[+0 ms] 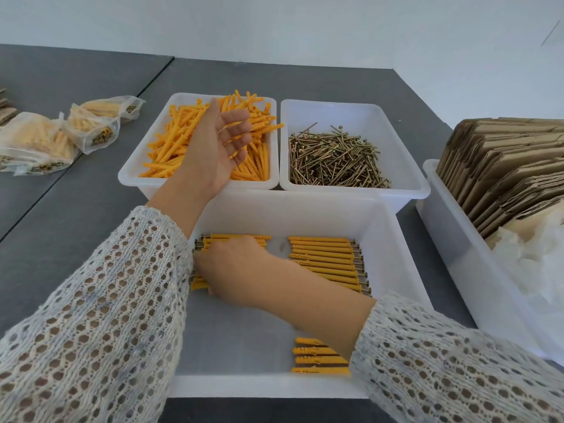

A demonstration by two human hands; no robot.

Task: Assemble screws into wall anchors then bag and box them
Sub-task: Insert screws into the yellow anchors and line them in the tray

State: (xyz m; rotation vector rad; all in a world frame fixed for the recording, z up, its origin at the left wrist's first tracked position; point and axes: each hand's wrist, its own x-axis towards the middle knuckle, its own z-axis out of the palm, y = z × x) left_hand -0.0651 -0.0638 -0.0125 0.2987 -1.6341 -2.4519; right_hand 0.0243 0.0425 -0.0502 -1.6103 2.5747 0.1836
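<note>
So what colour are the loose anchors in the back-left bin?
Orange-yellow; the loose anchors show best in the head view.

A dark grey table (pixel 76 215) runs under everything, with a seam (pixel 91 141) crossing its left part on a slant. Behind it stands a pale wall (pixel 274 25). Crumpled white plastic (pixel 531 257) lies at the right edge. Both arms wear open-knit white sleeves (pixel 91 315).
</note>
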